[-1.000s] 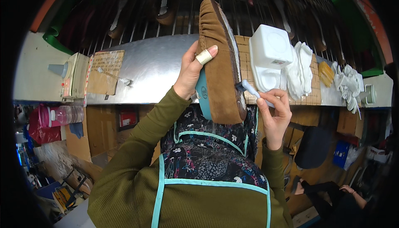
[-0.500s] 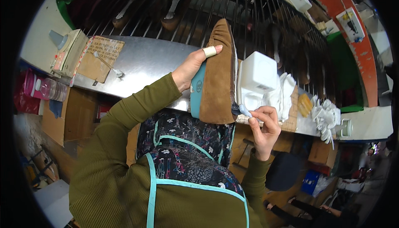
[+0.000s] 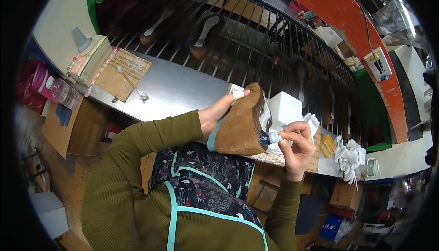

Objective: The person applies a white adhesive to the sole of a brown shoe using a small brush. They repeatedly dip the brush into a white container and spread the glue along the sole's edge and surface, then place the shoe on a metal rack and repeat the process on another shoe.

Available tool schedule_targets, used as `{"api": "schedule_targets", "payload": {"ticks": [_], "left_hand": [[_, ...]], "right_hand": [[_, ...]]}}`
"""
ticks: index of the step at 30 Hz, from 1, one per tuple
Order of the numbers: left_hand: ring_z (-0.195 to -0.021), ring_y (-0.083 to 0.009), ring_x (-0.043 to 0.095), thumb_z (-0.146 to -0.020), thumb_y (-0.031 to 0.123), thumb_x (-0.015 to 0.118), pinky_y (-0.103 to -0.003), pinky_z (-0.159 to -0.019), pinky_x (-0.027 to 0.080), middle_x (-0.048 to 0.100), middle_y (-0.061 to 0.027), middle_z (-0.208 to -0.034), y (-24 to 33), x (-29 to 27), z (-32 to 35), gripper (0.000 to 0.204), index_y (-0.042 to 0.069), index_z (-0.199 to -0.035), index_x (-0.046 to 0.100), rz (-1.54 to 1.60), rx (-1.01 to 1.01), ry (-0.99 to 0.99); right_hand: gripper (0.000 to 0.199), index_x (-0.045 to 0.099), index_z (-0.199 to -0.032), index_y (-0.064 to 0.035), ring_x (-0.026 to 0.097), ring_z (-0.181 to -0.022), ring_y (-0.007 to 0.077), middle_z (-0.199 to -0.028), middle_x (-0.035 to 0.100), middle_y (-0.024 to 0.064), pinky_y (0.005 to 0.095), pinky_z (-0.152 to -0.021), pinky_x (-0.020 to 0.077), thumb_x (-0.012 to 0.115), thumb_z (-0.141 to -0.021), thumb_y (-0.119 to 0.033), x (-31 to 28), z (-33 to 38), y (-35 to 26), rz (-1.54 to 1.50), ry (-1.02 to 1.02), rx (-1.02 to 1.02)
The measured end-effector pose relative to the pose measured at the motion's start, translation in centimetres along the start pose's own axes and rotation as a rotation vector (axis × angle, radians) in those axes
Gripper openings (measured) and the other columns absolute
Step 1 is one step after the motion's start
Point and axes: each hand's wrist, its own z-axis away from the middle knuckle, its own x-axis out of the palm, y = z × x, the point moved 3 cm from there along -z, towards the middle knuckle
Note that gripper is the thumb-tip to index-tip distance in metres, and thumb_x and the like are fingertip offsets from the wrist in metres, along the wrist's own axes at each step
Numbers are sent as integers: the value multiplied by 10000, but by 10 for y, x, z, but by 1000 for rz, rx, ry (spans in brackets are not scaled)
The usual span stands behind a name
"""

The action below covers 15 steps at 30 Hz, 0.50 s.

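A brown suede shoe upper (image 3: 240, 129), stretched over a teal last (image 3: 212, 136), is held tilted above the bench edge. My left hand (image 3: 219, 113) is closed round it from the left, thumb on the suede near the toe; a pale wrap covers the thumb. Whitish coating shows along the underside edge (image 3: 265, 116). My right hand (image 3: 296, 148) pinches a small pale-blue applicator (image 3: 275, 137). Its dark end meets the shoe's underside near the heel; its exact kind cannot be made out.
Behind the metal bench (image 3: 171, 84) runs a rack of metal bars (image 3: 247, 36) carrying several shoes, soles up. A white container (image 3: 286, 109) stands beyond my right hand, with white gloves (image 3: 347, 157) farther right. At left, a stick applicator (image 3: 130, 81) lies on cardboard beside a boxy device (image 3: 89, 59).
The shoe has tipped so its toe is lower and more of the coated underside shows. My right hand and the applicator stay at the heel end. The view has shifted.
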Motion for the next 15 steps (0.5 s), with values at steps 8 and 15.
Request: {"api": "schedule_targets", "payload": {"ticks": [8, 15], "left_hand": [[-1025, -151, 609, -845, 176, 693, -306, -891, 505, 612, -82, -1158, -2, 19, 52, 465, 60, -1261, 519, -900, 503, -277], [-1021, -162, 626, -849, 201, 684, -259, -810, 553, 607, -115, -1166, -42, 6, 93, 488, 15, -1264, 508, -332, -110, -379]], "right_hand": [[165, 729, -893, -11, 577, -811, 155, -939, 570, 76, 275, -715, 475, 766, -753, -91, 32, -40, 7, -166, -211, -8], [184, 749, -892, -52, 561, -829, 150, -918, 583, 55, 271, -704, 469, 792, -727, -121, 70, -67, 19, -389, -568, 33]]}}
